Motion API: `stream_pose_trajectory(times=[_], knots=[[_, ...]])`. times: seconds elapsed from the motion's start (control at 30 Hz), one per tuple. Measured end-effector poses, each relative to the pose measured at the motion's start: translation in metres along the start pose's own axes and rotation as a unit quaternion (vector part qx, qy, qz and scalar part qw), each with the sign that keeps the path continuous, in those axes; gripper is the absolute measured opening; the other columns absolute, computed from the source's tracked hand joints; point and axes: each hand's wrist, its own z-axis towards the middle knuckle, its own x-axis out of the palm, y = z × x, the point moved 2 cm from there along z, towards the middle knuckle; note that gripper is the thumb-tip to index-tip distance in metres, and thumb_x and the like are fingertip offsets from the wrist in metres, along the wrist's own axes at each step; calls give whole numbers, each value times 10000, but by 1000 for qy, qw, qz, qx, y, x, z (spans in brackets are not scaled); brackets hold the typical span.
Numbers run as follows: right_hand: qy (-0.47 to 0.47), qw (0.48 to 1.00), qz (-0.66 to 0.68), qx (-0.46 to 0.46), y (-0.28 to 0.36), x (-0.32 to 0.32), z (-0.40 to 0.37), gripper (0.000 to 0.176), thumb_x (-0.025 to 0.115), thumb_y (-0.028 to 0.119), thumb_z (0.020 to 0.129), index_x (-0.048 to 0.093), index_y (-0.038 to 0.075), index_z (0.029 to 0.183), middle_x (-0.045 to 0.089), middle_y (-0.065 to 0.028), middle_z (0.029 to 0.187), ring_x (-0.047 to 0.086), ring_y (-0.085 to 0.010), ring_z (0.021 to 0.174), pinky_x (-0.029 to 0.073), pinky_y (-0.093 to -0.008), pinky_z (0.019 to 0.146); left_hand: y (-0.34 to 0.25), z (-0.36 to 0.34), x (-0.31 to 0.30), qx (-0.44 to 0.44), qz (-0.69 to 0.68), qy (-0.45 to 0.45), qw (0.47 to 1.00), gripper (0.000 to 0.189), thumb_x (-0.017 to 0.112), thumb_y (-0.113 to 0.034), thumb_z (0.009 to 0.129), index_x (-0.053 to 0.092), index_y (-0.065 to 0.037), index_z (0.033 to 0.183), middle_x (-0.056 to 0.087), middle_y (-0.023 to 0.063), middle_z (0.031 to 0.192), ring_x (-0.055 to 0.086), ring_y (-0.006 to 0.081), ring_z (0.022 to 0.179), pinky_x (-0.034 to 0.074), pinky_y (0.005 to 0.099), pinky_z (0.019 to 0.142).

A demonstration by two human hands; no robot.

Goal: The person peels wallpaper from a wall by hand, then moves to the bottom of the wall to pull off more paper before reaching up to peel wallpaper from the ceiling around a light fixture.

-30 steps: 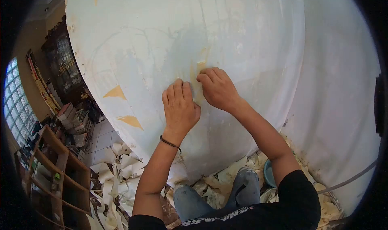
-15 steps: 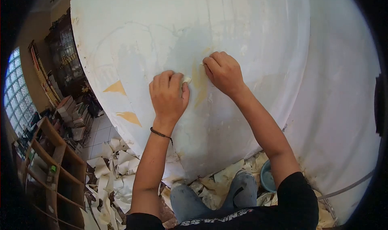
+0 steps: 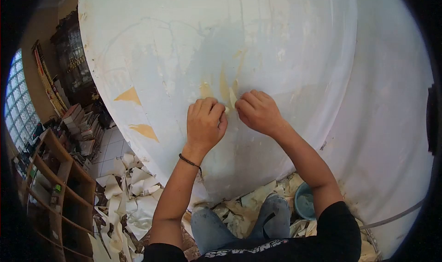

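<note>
In front of me stands a large pale wall (image 3: 285, 36) with grey damp-looking smears. A narrow strip of wallpaper (image 3: 232, 97) curls off its surface between my hands. My right hand (image 3: 259, 111) pinches the lower end of that strip, knuckles towards me. My left hand (image 3: 206, 122), a dark cord bracelet on its wrist, is closed just to the left, with a bit of pale paper showing by its thumb. Above the fingers are yellowish bare streaks (image 3: 223, 83). Two yellow-orange patches (image 3: 129, 96) show farther left. My fingertips are partly hidden behind the hands.
Torn paper (image 3: 142, 216) covers the floor at left and around my knees. A blue bucket (image 3: 304, 202) stands by my right knee. At lower left is a wooden shelf unit (image 3: 69, 188); stacked books (image 3: 83, 124) lie beyond it. A hose (image 3: 391, 220) runs at right.
Both hands have moved down the wall, the left also slightly right, bringing them closer together. The strip in my right hand has peeled lower, and more yellowish streaks show above.
</note>
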Motion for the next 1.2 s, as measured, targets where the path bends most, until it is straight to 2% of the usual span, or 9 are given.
stream_pose_trajectory(times=[0.13,0.23,0.3,0.33,0.4,0.5,0.8,1.0,1.2], knots=[[77,997,27,0,20,-4,-19,146,718,82,770,623,96,880,600,-49,897,641,-257,828,527,-396,738,2,2,-3,-1,-11,8,1000,185,744,-48,769,646,-103,916,619,55,996,593,279,947,433,410,801],[214,970,110,24,24,-1,-25,135,707,64,805,628,88,911,606,-60,909,660,-288,883,537,-430,760,6,0,-3,1,-15,21,1000,185,740,-41,767,649,-106,915,620,49,993,593,272,944,429,408,797],[193,954,165,161,18,-8,-18,160,672,9,843,633,79,982,647,-84,1001,672,-326,987,553,-457,812,6,-1,-1,1,-12,32,999,187,738,-39,767,653,-107,918,621,46,992,593,269,942,426,407,795],[194,954,164,160,15,-10,-9,160,672,9,843,633,79,982,647,-84,1001,672,-326,987,553,-457,812,6,0,-1,6,-12,22,1000,195,736,-37,763,661,-107,929,621,44,990,592,268,939,423,405,791],[-7,976,139,168,1,-17,14,220,642,-50,847,623,66,1034,664,-123,1129,662,-357,1060,565,-455,849,5,0,0,11,-14,12,1000,204,735,-36,759,670,-107,940,621,42,987,591,266,936,420,403,788],[-107,982,80,130,-23,-20,42,260,624,-83,835,608,58,1053,646,-155,1254,647,-369,1129,566,-453,878,3,2,-1,14,-9,15,1000,224,730,-40,754,685,-108,962,621,43,998,587,264,938,416,404,792],[-66,991,12,116,-30,-14,59,250,664,-87,745,586,50,940,611,-165,1274,619,-337,977,545,-425,797,6,0,-2,2,-15,29,999,224,724,-54,741,686,-113,954,607,40,1027,569,258,950,410,406,805],[-5,993,37,108,-21,-10,45,275,694,-53,728,594,63,955,585,-170,1293,612,-342,1012,546,-431,809,2,4,-5,2,-11,36,999,230,727,-64,742,683,-106,963,611,50,1026,579,267,945,424,409,807],[-58,990,28,125,-32,-22,56,321,737,6,707,590,74,983,578,-158,1310,610,-341,1033,549,-430,818,1,45,-18,0,-11,-4,1000,257,716,-78,757,682,-83,1012,624,86,1023,611,307,973,469,430,818]])
